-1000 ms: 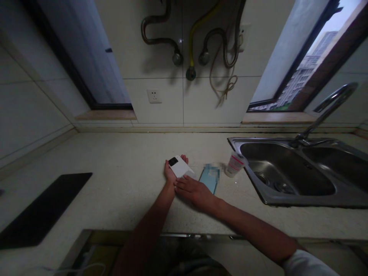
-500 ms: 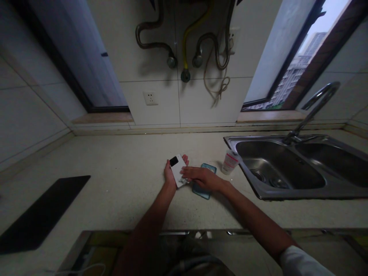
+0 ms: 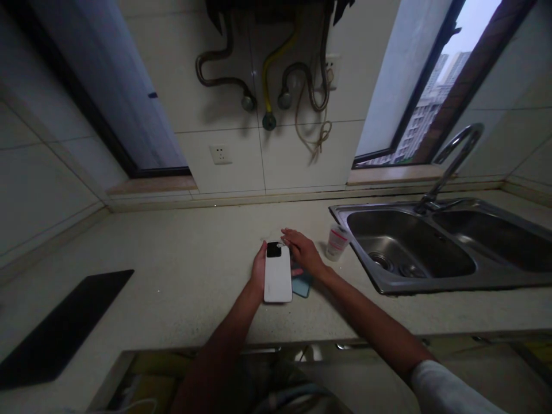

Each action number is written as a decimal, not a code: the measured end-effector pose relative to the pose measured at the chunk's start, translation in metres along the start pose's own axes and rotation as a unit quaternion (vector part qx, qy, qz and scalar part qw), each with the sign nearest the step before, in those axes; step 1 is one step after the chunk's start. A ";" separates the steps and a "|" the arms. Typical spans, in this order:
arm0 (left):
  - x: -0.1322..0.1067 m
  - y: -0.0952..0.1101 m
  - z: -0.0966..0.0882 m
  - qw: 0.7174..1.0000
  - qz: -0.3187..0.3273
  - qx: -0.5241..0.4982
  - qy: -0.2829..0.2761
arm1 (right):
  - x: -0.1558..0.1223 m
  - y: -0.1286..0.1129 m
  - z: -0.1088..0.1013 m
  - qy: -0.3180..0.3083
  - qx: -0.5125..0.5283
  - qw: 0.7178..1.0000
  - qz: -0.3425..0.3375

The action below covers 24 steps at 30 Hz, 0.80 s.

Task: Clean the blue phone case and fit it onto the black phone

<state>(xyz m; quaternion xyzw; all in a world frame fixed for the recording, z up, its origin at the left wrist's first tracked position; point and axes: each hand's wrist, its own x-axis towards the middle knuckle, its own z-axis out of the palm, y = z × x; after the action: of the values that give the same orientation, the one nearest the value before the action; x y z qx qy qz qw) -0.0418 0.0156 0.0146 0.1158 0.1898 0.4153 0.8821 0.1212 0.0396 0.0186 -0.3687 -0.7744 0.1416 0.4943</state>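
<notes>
Cradling a white phone (image 3: 278,280) in the left hand (image 3: 259,269), right hand (image 3: 304,252) open just beside it

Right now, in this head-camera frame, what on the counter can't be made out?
Head view:
- Left hand: most fingers hidden by the white phone.
- Teal case: largely hidden by the phone and right hand.
- Cup: label too small to read.
- Dark unit: cut off by the top edge.
</notes>
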 end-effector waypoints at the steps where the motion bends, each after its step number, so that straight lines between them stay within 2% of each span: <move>1: -0.001 0.000 0.000 1.000 -0.013 0.004 -0.001 | 0.000 0.000 0.000 0.004 -0.005 1.000 0.017; 6: -0.005 0.005 0.003 0.996 -0.066 0.058 0.020 | 0.000 0.002 -0.003 0.029 -0.040 0.996 0.077; 8: -0.008 0.008 0.007 0.993 -0.064 0.093 0.032 | 0.001 0.003 -0.007 0.044 -0.049 0.993 0.095; 12: -0.018 0.016 0.017 0.987 0.016 0.145 0.059 | 0.005 -0.001 -0.014 0.053 -0.057 0.989 0.127; 14: -0.022 0.018 0.020 0.970 0.060 0.200 0.121 | 0.005 -0.005 -0.016 0.046 -0.055 0.988 0.135; 15: -0.024 0.017 0.020 0.953 0.080 0.243 0.159 | 0.006 -0.008 -0.016 0.042 -0.055 0.988 0.138; 17: -0.027 0.015 0.019 0.898 0.107 0.364 0.225 | 0.005 -0.012 -0.016 0.032 -0.058 0.987 0.145; 19: -0.030 0.011 0.017 0.811 0.141 0.506 0.257 | 0.004 -0.013 -0.017 0.018 -0.065 0.985 0.156; 22: -0.033 0.003 0.015 0.635 0.190 0.695 0.280 | 0.002 -0.010 -0.019 -0.003 -0.082 0.980 0.180; 24: -0.036 -0.003 0.015 0.521 0.188 0.777 0.300 | 0.002 -0.007 -0.021 -0.014 -0.091 0.976 0.195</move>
<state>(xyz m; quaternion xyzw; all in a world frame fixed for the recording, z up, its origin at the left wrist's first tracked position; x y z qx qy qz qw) -0.0544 -0.0148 0.0357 0.6565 0.6643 0.2697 0.2346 0.1360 0.0327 0.0338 -0.5543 -0.7041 0.1690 0.4105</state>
